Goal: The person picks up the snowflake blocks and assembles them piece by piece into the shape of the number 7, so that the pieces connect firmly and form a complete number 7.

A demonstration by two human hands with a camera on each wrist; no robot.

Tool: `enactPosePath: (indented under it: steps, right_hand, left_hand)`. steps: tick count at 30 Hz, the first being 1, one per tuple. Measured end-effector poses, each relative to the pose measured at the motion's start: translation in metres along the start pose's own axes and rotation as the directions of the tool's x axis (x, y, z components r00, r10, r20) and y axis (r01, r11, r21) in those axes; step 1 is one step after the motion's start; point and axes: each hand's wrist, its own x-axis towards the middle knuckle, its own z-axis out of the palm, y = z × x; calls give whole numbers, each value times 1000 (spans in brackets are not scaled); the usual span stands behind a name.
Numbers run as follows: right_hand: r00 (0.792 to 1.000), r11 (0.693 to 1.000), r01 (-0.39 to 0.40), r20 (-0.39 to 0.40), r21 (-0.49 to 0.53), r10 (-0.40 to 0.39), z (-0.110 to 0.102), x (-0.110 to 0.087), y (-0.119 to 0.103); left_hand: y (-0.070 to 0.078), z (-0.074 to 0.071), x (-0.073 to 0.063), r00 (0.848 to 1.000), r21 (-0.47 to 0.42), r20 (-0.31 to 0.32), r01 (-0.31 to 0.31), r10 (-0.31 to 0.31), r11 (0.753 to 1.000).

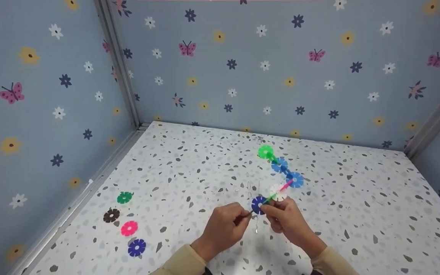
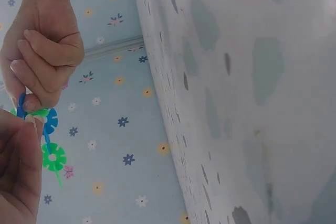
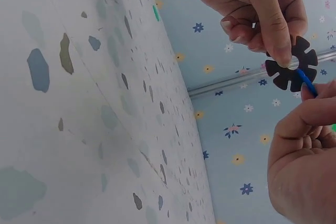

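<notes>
My left hand [image 1: 224,226] pinches a dark brown notched plastic disc [image 3: 282,81] between thumb and fingers. With its fingertips my right hand [image 1: 289,223] grips a dark blue disc [image 1: 255,204], which ends a zigzag chain of interlocked discs. In the right wrist view the blue disc's edge meets the brown disc at one of its slots. From the blue disc the chain runs back over a green disc [image 1: 269,198], a white disc [image 1: 276,194], a pink disc [image 1: 287,185] and lighter blue discs [image 1: 297,180] to a bright green disc [image 1: 264,148] at the far end.
Loose discs lie at the left of the speckled white tabletop [image 1: 189,172]: a green one [image 1: 120,198], a brown one [image 1: 107,216], a pink one [image 1: 125,229] and a dark blue one [image 1: 132,248]. Flower-patterned panels [image 1: 243,84] stand behind and beside the table.
</notes>
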Motion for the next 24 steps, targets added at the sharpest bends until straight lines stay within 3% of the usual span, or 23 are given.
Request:
enactPosePath:
  steps: [5, 12, 18, 21, 24]
  right_hand:
    - [999, 1000, -14, -29, -16, 13, 5, 3, 10]
    - [999, 999, -9, 34, -37, 10, 7, 3, 19]
    - [999, 995, -22, 43, -96, 26, 5, 0, 20]
    - [999, 994, -28, 31, -107, 32, 3, 0, 20]
    - [999, 993, -31, 18, -111, 34, 0, -1, 21]
  left_hand:
    - [-2, -5, -4, 999, 65, 27, 24, -26, 998]
    - [-5, -11, -10, 996, 57, 90, 20, -25, 998]
    - [-13, -27, -13, 977, 69, 212, -6, -9, 998]
    - [-23, -44, -16, 965, 116, 257, 21, -50, 993]
    - [-38, -65, -20, 950, 191, 271, 106, -156, 976]
